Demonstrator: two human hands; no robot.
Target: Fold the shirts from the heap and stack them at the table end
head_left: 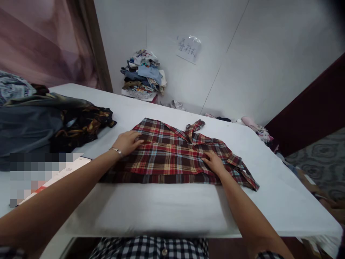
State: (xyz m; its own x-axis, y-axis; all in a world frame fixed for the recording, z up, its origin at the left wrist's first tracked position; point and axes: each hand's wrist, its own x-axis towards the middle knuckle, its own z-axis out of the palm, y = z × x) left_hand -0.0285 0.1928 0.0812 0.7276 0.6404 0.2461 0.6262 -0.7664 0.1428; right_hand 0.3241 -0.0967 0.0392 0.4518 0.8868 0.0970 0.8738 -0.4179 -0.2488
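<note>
Shirt (164,158), plaid, lies spread on the white table (161,208), in front of the wearer, its near edge running roughly parallel to the table's front edge. Both hands on it, well apart.

Left hand (128,143): palm down at the shirt's left end, fingers loosely extended, thumb apart from them; gripping nothing that shows. Right hand (214,162): on the right part, fingers bent, tips against the cloth. Cannot tell whether it pinches a bit of fabric or only presses.

Step in hand, as I read it: levelling the cloth. Best done with light, flat fingers, one hand anchoring while the other draws outward; pressing hard would likely drag the layers out of line. A darker strip shows below the upper layer's near edge, so the two layers do not meet there; worth checking before pressing anything down.

Right side is the untidy part. Collar (190,135), if I read it rightly, stands bunched at the far edge, and the sleeve (248,176) juts toward the near right. Both would want easing flat, slowly. Cloth looks thin, probably quick to crease.

Clothes pile (29,126) to the left, apart from the shirt.
</note>
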